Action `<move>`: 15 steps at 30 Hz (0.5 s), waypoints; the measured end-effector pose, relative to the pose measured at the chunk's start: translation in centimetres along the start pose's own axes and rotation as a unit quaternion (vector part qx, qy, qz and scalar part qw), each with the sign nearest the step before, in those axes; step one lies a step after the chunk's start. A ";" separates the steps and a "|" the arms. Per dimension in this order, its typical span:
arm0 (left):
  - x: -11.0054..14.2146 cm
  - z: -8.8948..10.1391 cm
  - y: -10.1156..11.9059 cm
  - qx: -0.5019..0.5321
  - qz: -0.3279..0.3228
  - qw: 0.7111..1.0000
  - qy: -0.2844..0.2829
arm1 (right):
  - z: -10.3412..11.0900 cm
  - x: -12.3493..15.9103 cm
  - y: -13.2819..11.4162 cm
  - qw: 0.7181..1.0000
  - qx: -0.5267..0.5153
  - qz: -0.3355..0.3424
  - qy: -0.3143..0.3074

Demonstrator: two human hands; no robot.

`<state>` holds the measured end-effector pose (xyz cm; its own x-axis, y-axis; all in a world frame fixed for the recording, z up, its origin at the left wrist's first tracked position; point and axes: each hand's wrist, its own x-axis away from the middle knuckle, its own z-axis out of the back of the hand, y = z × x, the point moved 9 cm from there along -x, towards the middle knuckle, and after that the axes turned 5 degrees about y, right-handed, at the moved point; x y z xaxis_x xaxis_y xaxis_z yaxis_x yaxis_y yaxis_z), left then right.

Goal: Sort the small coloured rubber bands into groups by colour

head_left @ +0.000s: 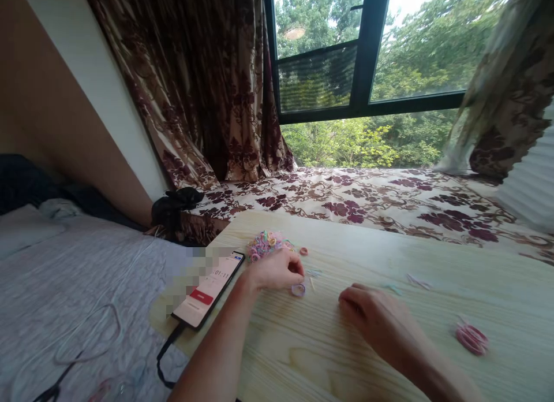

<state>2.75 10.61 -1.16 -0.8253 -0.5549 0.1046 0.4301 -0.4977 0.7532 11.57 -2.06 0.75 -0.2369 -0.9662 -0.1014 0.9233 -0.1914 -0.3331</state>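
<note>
- Head view: the left hand [280,270] is bent over the desk [298,344], fingers curled down just beside a purple band [298,290]; whether it grips anything, I cannot tell.
- Right hand [375,311] rests low to the right, fingers bent together; its fingertips are hidden, so its hold cannot be told.
- Coloured band pile [269,241] lies on the far left of the desk, just beyond the left hand, with an orange-pink band [303,251] to its right.
- Pink bundle [471,338] lies near right, well apart.
- Phone [212,289] lies at the left edge.
</note>
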 end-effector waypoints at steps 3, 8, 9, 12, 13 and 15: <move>0.0 0.0 -0.5 -0.043 0.007 0.999 0.004 | -0.1 0.0 0.0 1.000 -0.005 0.000 -0.001; 0.1 -0.2 -0.4 -0.094 0.008 0.995 0.008 | -0.2 -0.1 0.1 1.000 0.006 -0.006 -0.011; 0.1 -0.2 -0.4 -0.099 0.007 0.995 0.006 | -0.2 -0.1 0.1 1.000 0.006 -0.007 -0.014; 0.2 -0.2 -0.1 -0.113 0.007 0.994 0.003 | -0.2 0.0 0.1 1.000 0.002 -0.011 -0.020; 0.2 -0.1 0.1 -0.114 0.004 0.993 0.008 | -0.2 0.1 0.0 1.000 0.001 -0.011 -0.020; 0.2 0.3 0.9 -0.109 -0.015 0.993 0.041 | -0.1 0.1 -0.1 1.000 -0.003 -0.007 -0.014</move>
<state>2.89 10.26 -0.25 -0.8104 -0.5854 0.0244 0.4822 -0.6427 0.5953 11.38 -2.11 0.71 -0.2409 -0.9680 -0.0701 0.9184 -0.2040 -0.3391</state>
